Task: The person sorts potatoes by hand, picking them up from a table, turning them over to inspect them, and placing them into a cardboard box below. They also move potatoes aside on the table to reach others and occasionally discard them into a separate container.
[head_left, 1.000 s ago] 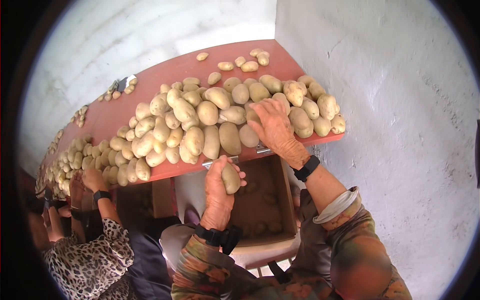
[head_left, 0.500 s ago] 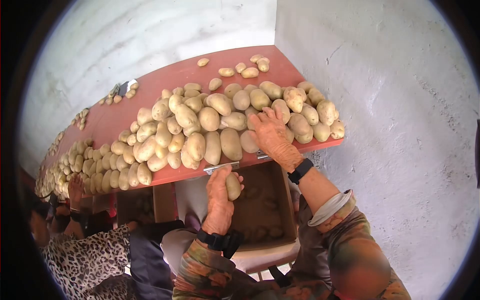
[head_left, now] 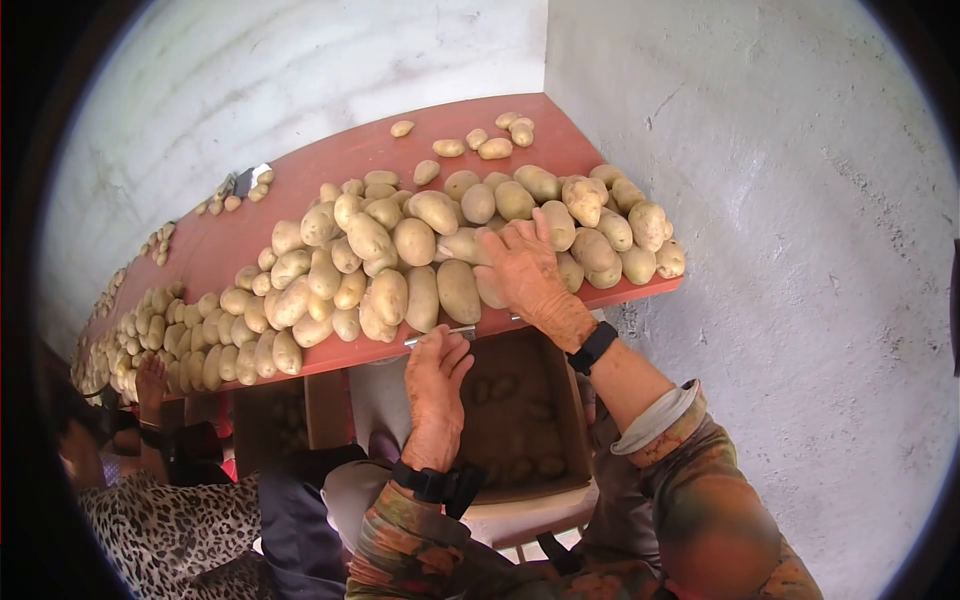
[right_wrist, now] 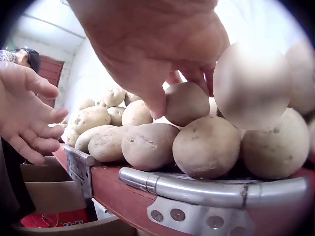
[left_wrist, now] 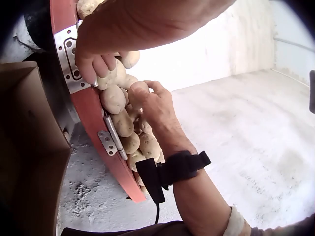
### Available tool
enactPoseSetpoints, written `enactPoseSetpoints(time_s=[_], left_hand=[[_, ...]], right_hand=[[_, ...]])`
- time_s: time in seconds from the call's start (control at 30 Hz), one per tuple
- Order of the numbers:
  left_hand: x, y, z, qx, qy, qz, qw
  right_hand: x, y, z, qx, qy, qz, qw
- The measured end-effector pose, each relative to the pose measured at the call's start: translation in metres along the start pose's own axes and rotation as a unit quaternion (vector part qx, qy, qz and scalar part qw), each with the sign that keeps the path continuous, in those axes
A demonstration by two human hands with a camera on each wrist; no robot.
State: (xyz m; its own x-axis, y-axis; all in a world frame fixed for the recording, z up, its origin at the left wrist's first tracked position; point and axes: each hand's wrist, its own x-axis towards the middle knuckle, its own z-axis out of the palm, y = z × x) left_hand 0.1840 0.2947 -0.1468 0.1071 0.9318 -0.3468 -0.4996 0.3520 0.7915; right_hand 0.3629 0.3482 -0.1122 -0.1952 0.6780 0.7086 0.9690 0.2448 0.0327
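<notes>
A long heap of potatoes (head_left: 412, 242) lies along the front of the red table (head_left: 340, 145). My right hand (head_left: 527, 275) reaches over its right part. In the right wrist view, the thumb and fingers of that hand pinch a potato (right_wrist: 187, 103) just above the front row. My left hand (head_left: 436, 390) is below the table edge, over the left side of an open cardboard box (head_left: 535, 482). Its palm shows bare in the right wrist view, fingers (right_wrist: 37, 142) spread and nothing in them.
Metal hinges (left_wrist: 112, 137) line the table's front edge. Several loose potatoes (head_left: 495, 148) lie at the back, and a rough grey wall (head_left: 760, 250) bounds the right. To the left, another person in a leopard-print top (head_left: 180, 530) has a hand (head_left: 152, 380) at the heap.
The potato that my left hand held is gone from it, and its fingers have loosened. My right hand has shifted slightly left over the heap. One of the other person's hands has drawn back.
</notes>
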Motion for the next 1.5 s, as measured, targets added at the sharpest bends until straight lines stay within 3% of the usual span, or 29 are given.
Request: enactPoseSetpoints(time_s=[0.2,0.27,0.33,0.47,0.57,0.63,0.73,0.8,1.17,1.23,1.5], left_hand=[[-0.002,0.011,0.008,-0.100,-0.034,0.001,0.994],[-0.001,0.012,0.008,-0.127,-0.046,0.005,0.991],[0.000,0.013,0.006,-0.184,-0.110,0.054,0.975],[0.000,0.016,0.003,-0.231,-0.117,0.010,0.966],[0.006,0.013,-0.001,-0.218,-0.105,-0.008,0.970],[0.001,0.018,0.003,-0.178,-0.028,-0.016,0.984],[-0.004,0.022,0.003,-0.143,-0.005,-0.036,0.989],[-0.006,0.023,0.006,-0.129,0.005,-0.052,0.990],[-0.002,0.010,0.009,-0.046,0.003,-0.047,0.998],[-0.002,0.009,0.010,-0.039,-0.007,-0.039,0.998],[-0.007,0.009,0.019,0.007,-0.061,-0.050,0.997]], right_hand=[[0.005,-0.045,-0.028,0.172,-0.004,0.012,0.985],[0.000,-0.056,-0.025,0.217,-0.027,-0.096,0.971],[-0.005,-0.068,-0.024,0.247,-0.038,-0.100,0.963],[-0.011,-0.079,-0.017,0.288,-0.035,-0.108,0.951],[-0.009,-0.078,-0.021,0.304,-0.025,-0.112,0.946],[-0.007,-0.075,-0.025,0.311,-0.024,-0.113,0.943],[-0.005,-0.070,-0.029,0.320,-0.048,-0.111,0.940],[-0.002,-0.064,-0.033,0.322,-0.048,-0.077,0.942],[0.009,0.011,-0.031,0.073,0.044,0.050,0.995],[0.004,0.026,-0.028,-0.002,0.006,0.080,0.997],[-0.012,0.046,-0.028,-0.034,-0.058,0.096,0.993]])
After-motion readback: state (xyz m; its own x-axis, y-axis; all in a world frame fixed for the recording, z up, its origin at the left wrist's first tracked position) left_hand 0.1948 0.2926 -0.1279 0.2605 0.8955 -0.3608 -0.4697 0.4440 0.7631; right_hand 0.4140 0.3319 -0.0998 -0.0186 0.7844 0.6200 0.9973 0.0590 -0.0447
